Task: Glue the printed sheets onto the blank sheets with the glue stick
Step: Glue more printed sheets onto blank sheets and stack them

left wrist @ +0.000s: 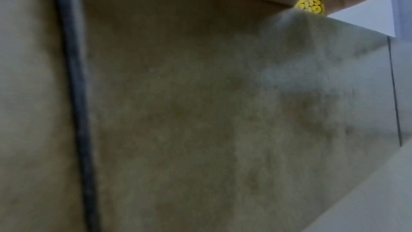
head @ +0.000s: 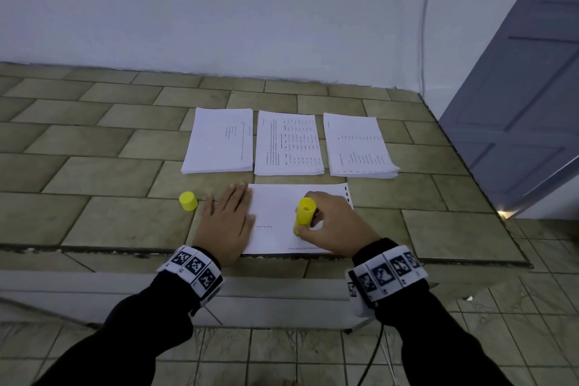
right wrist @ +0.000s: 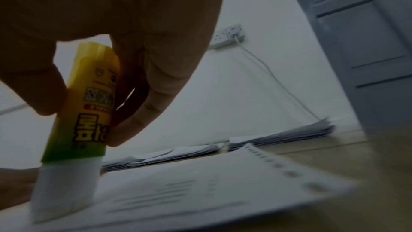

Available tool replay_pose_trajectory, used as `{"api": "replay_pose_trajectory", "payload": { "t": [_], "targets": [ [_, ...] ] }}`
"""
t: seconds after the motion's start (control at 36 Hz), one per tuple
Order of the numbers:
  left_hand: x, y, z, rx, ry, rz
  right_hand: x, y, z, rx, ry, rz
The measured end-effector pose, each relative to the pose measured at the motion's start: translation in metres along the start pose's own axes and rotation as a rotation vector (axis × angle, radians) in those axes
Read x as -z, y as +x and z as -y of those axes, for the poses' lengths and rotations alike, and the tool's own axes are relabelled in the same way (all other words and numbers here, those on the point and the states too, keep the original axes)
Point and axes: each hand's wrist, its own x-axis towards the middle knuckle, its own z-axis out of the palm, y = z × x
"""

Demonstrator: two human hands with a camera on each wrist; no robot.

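Left hand (head: pixel 226 220) lay flat, fingers straight, pinning the sheet's (head: pixel 275 213) left edge to the surface — right-hand fingers (right wrist: pixel 142 108) pinched the glue stick (head: pixel 303 215) tip-down on it; cap (head: pixel 188 201) parked left, likely kept clear.

The printing on the three far stacks (head: pixel 289 142) is showing too small to read; the left wrist view is blurring the tiled counter (left wrist: pixel 200 112).
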Motion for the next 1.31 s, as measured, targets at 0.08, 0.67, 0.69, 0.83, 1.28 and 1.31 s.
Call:
{"api": "replay_pose_trajectory", "payload": {
  "t": [0.08,0.67,0.69,0.83,1.28,1.31],
  "targets": [
    [0.0,0.0,0.0,0.002,0.007,0.005,0.018,-0.012,-0.017,-0.042,0.015,-0.045],
    [0.001,0.0,-0.002,-0.007,-0.006,0.019,-0.006,0.006,0.013,0.06,0.081,0.017],
    [0.001,0.0,-0.001,-0.009,-0.009,0.019,-0.013,0.01,0.018,0.089,0.086,0.04],
    [-0.001,-0.001,0.004,-0.059,-0.037,0.008,-0.036,0.026,0.034,0.151,0.031,0.16],
    [0.001,-0.002,0.001,-0.014,-0.035,0.002,-0.019,0.092,0.025,-0.019,-0.089,0.136],
    [0.001,-0.001,0.001,-0.012,-0.027,0.006,-0.018,0.097,0.024,-0.027,-0.1,0.121]
  ]
}}
